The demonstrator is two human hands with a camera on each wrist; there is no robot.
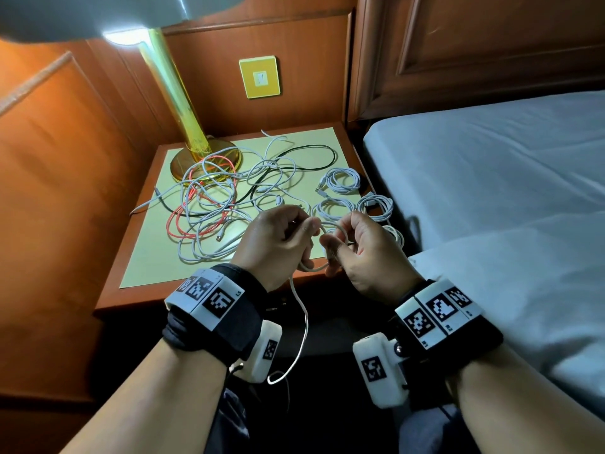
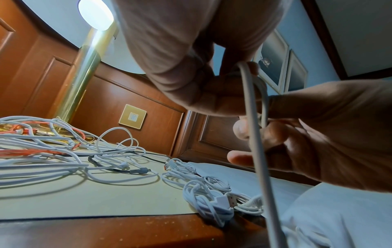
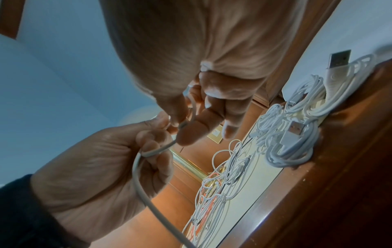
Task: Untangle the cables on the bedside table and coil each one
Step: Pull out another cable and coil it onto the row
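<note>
Head view shows both hands, left hand (image 1: 278,237) and right hand (image 1: 363,253), pinching one white cable (image 1: 302,309) over the worktop (image 1: 154,257) at six o'clock, likely winding it, finished coils (image 1: 340,180) at three, tangle (image 1: 222,194) at ten.

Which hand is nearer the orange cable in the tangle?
Left. The left hand is over the table's front, just right of the orange cable. The right hand sits farther right, by the coiled white cables. Both hold one white cable.
</note>
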